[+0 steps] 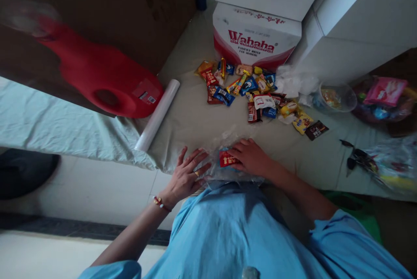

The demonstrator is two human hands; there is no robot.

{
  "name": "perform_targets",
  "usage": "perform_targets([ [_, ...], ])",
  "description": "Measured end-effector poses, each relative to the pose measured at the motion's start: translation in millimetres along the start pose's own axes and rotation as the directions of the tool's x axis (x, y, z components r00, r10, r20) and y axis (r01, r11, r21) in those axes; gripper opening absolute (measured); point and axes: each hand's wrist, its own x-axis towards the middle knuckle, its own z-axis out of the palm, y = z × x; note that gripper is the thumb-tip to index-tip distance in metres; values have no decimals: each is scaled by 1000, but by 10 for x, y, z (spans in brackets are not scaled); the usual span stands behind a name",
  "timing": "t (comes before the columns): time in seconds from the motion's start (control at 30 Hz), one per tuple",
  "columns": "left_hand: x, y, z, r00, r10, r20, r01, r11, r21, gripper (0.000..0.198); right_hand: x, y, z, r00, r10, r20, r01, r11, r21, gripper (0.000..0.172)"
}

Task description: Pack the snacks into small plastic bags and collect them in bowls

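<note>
A sheet of clear plastic film (213,170) lies crumpled at the near edge of the cloth-covered surface. On it rests a red snack packet (225,158), with a bit of blue wrapper showing beside it. My right hand (252,157) has its fingers curled over the packet's right side, and its fingertips are partly hidden. To the left, my left hand (189,175), wearing a ring and a beaded bracelet, lies on the film with its fingers spread. A pile of wrapped snacks (249,88) in several colours sits farther back, beyond my hands.
A roll of film (158,116) lies left beside a large red jug (110,79). Behind the snacks stands a Wahaha carton (256,38). On the right are a clear plastic cup (339,96), a bowl of sweets (365,109), sunglasses (361,157) and a plastic bag (397,162).
</note>
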Motion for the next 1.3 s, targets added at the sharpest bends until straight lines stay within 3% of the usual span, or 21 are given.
perform_targets([
  [0.07,65,15,0,994,-71,-84,69,997,-23,17,40,-5,41,1000,19,-14,-19,1000,23,55],
  [0.13,135,-1,28,967,-194,-165,188,981,-55,23,44,18,85,1000,11,-28,-9,996,84,57],
  [0.3,277,-94,175,832,-493,-253,471,870,-146,38,-45,144,163,993,-35,-116,69,948,310,45],
  [0.43,308,-130,256,787,-549,-282,526,835,-159,28,-61,204,219,992,-23,-120,61,944,323,40],
  [0.57,239,-52,136,731,-532,-427,566,823,-57,20,4,186,241,995,34,-99,-5,959,283,38],
  [0.63,149,58,12,752,-447,-484,526,850,32,41,33,169,237,994,70,-84,-43,957,288,37],
  [0.7,45,205,-99,838,-262,-478,384,906,177,58,50,157,229,993,93,-70,-68,952,298,36],
  [0.77,-20,359,-152,946,-59,-320,160,941,299,64,58,148,220,992,106,-67,-81,949,304,36],
  [0.83,4,480,-134,995,58,-78,-31,952,304,62,63,138,205,991,116,-73,-88,948,307,35],
  [0.9,119,536,-67,991,85,103,-108,965,240,59,70,127,182,990,117,-83,-86,947,308,35],
  [1.0,352,496,30,978,61,198,-92,984,155,57,84,122,148,988,124,-94,-92,953,287,30],
  [1.17,521,352,4,985,9,171,-21,997,70,37,110,165,156,981,182,-67,-158,952,262,24],
  [1.3,576,370,-87,994,9,106,-13,999,43,27,133,170,181,976,210,-55,-186,940,287,24],
])
